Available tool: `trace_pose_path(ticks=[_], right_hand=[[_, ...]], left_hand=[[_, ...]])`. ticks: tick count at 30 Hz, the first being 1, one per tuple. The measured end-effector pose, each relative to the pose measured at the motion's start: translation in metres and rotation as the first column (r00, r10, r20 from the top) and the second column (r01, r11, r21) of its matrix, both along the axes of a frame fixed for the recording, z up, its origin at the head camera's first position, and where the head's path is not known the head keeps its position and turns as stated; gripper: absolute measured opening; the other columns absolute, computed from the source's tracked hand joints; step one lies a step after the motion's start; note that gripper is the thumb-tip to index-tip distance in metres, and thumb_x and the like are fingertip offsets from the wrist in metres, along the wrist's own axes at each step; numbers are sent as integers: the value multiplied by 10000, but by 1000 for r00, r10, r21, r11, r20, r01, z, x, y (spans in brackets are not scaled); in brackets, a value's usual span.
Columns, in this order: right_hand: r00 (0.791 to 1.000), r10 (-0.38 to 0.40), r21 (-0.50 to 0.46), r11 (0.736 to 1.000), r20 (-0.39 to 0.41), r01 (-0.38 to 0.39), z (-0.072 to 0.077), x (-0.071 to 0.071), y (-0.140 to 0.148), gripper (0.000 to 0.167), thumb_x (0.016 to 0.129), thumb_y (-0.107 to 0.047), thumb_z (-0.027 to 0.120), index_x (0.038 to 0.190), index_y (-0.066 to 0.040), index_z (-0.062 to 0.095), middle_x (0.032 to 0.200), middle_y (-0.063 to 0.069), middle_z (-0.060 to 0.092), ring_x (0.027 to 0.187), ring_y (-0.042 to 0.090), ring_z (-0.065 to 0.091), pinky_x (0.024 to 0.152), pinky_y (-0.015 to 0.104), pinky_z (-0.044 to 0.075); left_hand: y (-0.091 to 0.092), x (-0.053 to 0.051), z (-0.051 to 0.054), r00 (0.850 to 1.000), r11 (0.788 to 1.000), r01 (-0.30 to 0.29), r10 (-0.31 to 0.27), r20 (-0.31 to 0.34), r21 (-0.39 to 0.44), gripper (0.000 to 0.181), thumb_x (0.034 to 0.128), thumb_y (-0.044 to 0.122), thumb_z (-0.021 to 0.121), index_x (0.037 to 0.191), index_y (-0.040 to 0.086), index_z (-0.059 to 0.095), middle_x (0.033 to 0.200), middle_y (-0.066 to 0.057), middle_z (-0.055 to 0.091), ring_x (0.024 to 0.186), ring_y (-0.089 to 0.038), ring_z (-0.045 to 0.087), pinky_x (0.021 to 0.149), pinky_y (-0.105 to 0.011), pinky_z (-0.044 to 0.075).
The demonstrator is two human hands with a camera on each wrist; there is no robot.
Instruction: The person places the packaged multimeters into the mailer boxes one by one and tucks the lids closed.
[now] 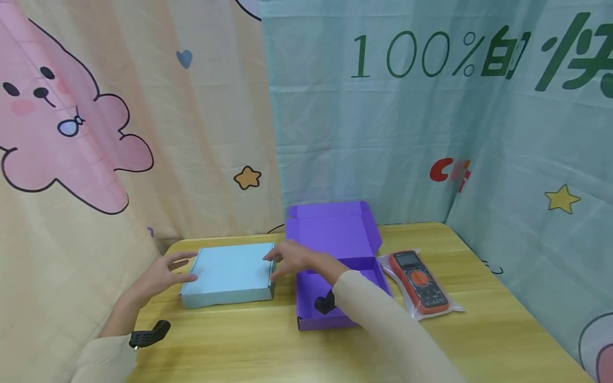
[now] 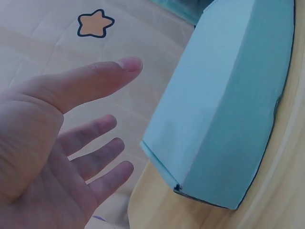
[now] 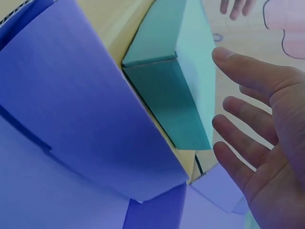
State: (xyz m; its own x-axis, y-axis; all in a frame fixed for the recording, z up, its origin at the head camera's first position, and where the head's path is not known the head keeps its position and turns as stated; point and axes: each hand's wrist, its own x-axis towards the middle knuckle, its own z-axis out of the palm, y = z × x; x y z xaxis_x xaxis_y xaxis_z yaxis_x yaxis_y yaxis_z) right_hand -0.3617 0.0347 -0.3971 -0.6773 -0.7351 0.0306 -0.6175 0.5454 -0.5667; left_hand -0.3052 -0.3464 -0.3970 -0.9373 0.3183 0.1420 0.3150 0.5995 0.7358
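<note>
A light blue cardboard box [image 1: 234,271], its lid closed, lies flat on the table between the two hands. My left hand [image 1: 160,274] is at its left end, fingers spread; in the left wrist view the thumb and fingers hold nothing and appear apart from the box [image 2: 205,105]. Over the right end is my right hand [image 1: 294,258], fingers loosely bent. The right wrist view shows that hand [image 3: 262,129] holding nothing, close to the box's end [image 3: 167,95]; contact cannot be made out. Right of it stands an open purple box [image 1: 330,234], partly hidden by my right forearm.
An orange and black multimeter [image 1: 420,282] in a clear plastic bag lies right of the purple box. The wooden table [image 1: 230,340] meets printed curtains [image 1: 364,133] at its back and sides. A black strap device [image 1: 150,334] sits on the left wrist.
</note>
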Motion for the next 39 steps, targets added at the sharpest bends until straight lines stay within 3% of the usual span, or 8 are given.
trace_pose_path(ticks=[4,10,12,17,23,31,39], right_hand=[[1000,-3,-9,1000,8,3,6,1,13,624,866,-180,864,1421,-30,619,1342,137,665,1210,309,643,922,258,542],[998,2,-12,1000,-59,-2,19,0,32,590,871,-187,858,1394,-26,638,1283,152,692,1146,330,674,928,303,555],[997,-7,-17,1000,-71,6,22,0,40,567,862,-178,861,1370,-27,657,1264,158,701,1126,318,686,927,305,556],[996,-36,-22,999,-76,35,30,2,59,561,855,-193,871,1348,-14,673,1259,159,702,1130,299,685,951,360,559],[996,-16,-15,1000,-92,15,37,4,82,545,884,-151,835,1362,31,644,1261,223,685,1139,390,669,962,447,557],[990,-51,-43,998,-130,46,34,3,113,552,881,-170,841,1364,13,648,1242,200,701,1123,366,683,968,460,554],[985,-83,-61,995,-149,74,31,12,143,534,900,-178,826,1355,33,643,1228,219,700,1087,375,694,943,425,568]], left_hand=[[8,-4,5,1000,1000,-5,5,-12,11,669,950,227,784,1476,-65,491,1523,-286,406,1385,-550,393,1016,-584,488],[24,-10,13,999,999,-11,13,-35,53,646,982,239,748,1496,-33,465,1492,-268,475,1368,-493,456,981,-327,514],[31,-13,16,999,998,-4,7,-41,67,651,994,243,734,1516,-10,439,1486,-265,484,1363,-479,469,980,-289,500],[52,-18,22,998,995,8,-2,-62,95,663,1003,245,722,1540,11,410,1480,-271,489,1349,-467,491,1041,-447,495],[82,-22,25,999,989,33,-27,-42,143,644,1010,193,709,1545,17,396,1496,-258,468,1358,-479,474,1077,-612,424],[122,-26,27,997,979,74,-74,-7,189,701,997,231,728,1577,102,356,1480,-187,494,1351,-419,499,1080,-595,434],[143,-20,24,995,971,102,-103,-9,215,622,1010,155,701,1549,98,396,1456,-180,515,1338,-413,515,1062,-578,459]])
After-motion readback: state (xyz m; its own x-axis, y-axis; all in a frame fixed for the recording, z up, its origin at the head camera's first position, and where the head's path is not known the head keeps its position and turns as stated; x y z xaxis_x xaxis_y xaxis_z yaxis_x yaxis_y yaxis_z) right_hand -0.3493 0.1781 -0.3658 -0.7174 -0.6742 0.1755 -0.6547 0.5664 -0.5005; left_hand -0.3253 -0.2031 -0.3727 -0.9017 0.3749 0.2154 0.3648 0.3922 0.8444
